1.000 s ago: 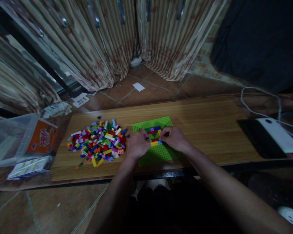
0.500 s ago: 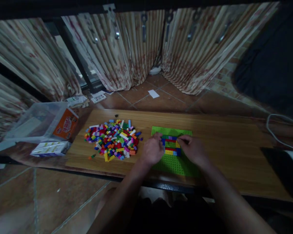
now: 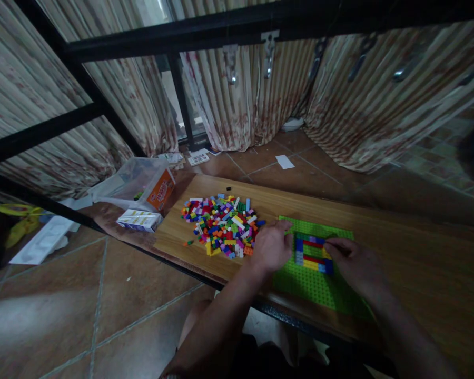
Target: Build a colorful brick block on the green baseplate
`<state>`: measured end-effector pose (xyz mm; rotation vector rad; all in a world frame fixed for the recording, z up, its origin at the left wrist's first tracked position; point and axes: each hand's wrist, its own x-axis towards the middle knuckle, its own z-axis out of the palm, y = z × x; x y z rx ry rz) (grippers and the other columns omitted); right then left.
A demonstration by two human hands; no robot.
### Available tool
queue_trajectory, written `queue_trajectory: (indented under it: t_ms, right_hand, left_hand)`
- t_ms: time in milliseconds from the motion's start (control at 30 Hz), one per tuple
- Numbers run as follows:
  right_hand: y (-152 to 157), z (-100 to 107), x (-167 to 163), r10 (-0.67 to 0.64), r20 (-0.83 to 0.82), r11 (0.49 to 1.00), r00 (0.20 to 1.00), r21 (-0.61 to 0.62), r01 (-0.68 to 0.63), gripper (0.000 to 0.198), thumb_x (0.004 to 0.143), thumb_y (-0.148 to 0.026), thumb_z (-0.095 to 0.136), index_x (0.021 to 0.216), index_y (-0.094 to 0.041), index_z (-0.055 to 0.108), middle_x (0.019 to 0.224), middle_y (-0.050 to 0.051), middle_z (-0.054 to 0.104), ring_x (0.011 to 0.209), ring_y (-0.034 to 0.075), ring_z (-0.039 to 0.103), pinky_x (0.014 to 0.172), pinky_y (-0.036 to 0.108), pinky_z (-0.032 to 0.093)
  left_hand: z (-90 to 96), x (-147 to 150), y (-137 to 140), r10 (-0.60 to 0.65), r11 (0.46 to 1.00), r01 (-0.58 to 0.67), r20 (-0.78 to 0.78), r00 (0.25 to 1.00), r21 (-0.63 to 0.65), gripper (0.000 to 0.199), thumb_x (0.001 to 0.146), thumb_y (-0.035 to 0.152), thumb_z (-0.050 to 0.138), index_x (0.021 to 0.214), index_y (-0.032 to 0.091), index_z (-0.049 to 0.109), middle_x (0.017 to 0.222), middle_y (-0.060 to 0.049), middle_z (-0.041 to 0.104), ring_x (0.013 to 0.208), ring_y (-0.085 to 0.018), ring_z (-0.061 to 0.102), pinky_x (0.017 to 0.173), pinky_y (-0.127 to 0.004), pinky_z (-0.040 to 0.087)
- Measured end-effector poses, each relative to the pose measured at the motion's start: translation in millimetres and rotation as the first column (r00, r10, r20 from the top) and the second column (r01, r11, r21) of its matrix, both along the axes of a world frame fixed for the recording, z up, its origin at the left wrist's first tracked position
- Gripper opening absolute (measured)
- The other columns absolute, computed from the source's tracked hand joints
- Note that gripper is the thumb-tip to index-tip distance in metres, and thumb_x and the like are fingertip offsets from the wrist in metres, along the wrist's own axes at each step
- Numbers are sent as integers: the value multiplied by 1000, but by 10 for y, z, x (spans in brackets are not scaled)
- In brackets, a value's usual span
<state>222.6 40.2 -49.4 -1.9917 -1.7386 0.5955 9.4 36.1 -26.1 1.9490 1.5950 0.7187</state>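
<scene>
A green baseplate (image 3: 314,292) carries a small rectangular frame of building bricks (image 3: 299,251) in blue, red, yellow and other colours, with an open middle. My left hand (image 3: 273,245) is over the baseplate's left edge, just left of the frame; its thumb stands apart from the bent fingers, and no brick shows in it. At the frame's far right corner, my right hand (image 3: 351,258) has thumb and fingertips pinched together beside a yellow brick (image 3: 327,255). Whatever lies between those fingertips is hidden. Left of the baseplate spreads a pile of loose mixed-colour bricks (image 3: 223,225).
The bricks rest on a long wooden table (image 3: 174,234). Beyond its left end are a clear plastic bin (image 3: 130,181) with an orange label and a white-and-yellow box (image 3: 139,220). A black metal bar (image 3: 205,37) with hanging clips crosses above, before curtains (image 3: 245,100).
The view has swung left, so everything sits further right in the picture. My left hand has come away from the frame's left side. My right hand stays at the same corner.
</scene>
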Motion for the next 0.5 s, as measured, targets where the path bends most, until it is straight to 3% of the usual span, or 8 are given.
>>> queue_trajectory:
  t_ms: [100,167,333,500]
  right_hand:
    - [4,-16,-24,-10,15,1000,1000,8,10,33,78,-49,51,84,-24,72,78,7,73,68,25,65,63,38,47]
    - [6,-36,-36,-11,32,1000,999,17,10,32,79,-48,51,85,-24,71,81,7,73,70,25,66,65,38,47]
    - [3,-58,-72,14,47,998,999,55,-17,31,81,-46,51,87,-23,71,84,7,73,73,24,66,68,37,48]
    - [-6,-40,-94,23,44,998,999,50,-25,32,83,-45,49,90,-22,70,89,7,72,77,24,66,71,36,48]
  left_hand:
    - [57,-265,107,154,987,-154,9,988,55,30,90,19,45,115,20,62,113,-5,70,102,-17,65,94,-28,50]
    - [76,-446,168,254,964,-247,-64,965,103,31,88,16,47,114,19,64,112,-6,70,104,-18,63,96,-29,48]
    - [73,-689,225,230,971,-190,-353,907,146,33,86,12,46,108,19,69,109,-8,69,106,-21,59,103,-35,39]
    - [70,-622,200,255,967,-211,-462,849,146,27,90,30,48,99,17,71,112,-12,66,110,-29,52,96,-41,40]
